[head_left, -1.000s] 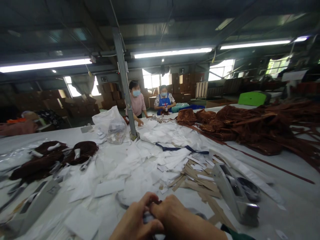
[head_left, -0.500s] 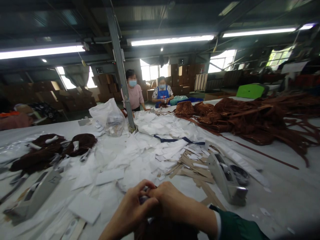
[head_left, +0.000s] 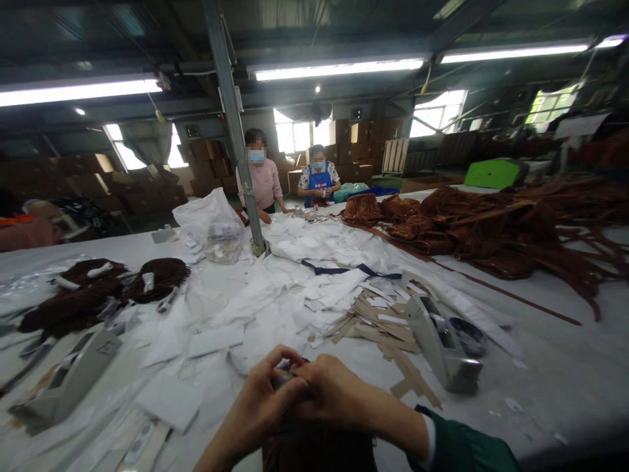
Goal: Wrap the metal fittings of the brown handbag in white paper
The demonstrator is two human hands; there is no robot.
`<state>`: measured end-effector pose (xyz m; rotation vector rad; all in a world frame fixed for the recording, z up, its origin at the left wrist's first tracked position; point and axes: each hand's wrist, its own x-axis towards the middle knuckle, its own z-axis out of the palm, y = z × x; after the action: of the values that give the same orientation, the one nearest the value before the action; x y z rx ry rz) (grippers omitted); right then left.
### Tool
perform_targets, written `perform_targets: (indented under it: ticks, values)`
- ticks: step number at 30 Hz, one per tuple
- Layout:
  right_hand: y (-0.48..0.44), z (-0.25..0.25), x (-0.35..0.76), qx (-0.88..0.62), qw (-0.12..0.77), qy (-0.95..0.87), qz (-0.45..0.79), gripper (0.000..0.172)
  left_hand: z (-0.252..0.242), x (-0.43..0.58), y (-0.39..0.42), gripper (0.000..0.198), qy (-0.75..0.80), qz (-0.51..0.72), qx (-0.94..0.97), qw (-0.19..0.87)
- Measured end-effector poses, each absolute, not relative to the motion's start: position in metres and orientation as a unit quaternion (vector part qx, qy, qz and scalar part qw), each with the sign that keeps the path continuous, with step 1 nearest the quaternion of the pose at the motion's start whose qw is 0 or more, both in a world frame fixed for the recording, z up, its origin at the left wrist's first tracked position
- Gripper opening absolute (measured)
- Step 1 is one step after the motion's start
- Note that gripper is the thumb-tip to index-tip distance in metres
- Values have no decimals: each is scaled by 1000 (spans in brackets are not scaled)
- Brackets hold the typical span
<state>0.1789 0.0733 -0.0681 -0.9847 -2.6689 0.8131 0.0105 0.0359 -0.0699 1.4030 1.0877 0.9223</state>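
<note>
At the bottom middle, a dark brown, soft-looking article sits below my two hands; its kind is unclear in the shadow. My left hand curls with thumb and fingers around a small greyish, wrapped-looking part at its top. Pressed up against those fingers, my right hand is closed with its back toward me. Its fingertips are hidden, and so is whatever lies between them. White paper sheets lie just beyond, and brown paper strips are to the right.
Tape dispensers stand at left and right. Dark brown pieces with white rolls lie at left, beside a plastic bag. A brown strapped pile fills the right. A post rises ahead; two masked people are behind it.
My hands stay together on the dark brown article, with only a slight shift of the fingers. The view has tilted a little. Beyond the table, one person's hand is raised slightly.
</note>
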Motion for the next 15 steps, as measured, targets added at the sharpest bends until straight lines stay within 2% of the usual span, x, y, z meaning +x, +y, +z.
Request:
perform_targets:
  ticks: [2, 4, 6, 8, 10, 12, 15]
  values:
    - [76, -71, 183, -331, 139, -867, 345, 23, -78, 11, 37, 33, 444, 467, 504, 575]
    - [77, -76, 187, -349, 143, -860, 344, 19, -87, 10, 39, 35, 432, 485, 478, 591]
    - [75, -84, 187, -368, 97, -883, 276, 15, -90, 10, 40, 32, 444, 416, 538, 583]
    - [74, -93, 183, -364, 39, -910, 195, 11, -90, 12, 40, 29, 455, 322, 634, 536]
    - [76, -100, 179, -352, 18, -922, 158, 11, -89, 15, 41, 25, 451, 282, 693, 487]
    - [80, -102, 179, -349, 59, -919, 176, 13, -93, 17, 45, 28, 451, 311, 686, 478]
    - [82, -99, 194, -391, 194, -885, 163, 41, -109, 14, 57, 45, 487, 388, 592, 512]
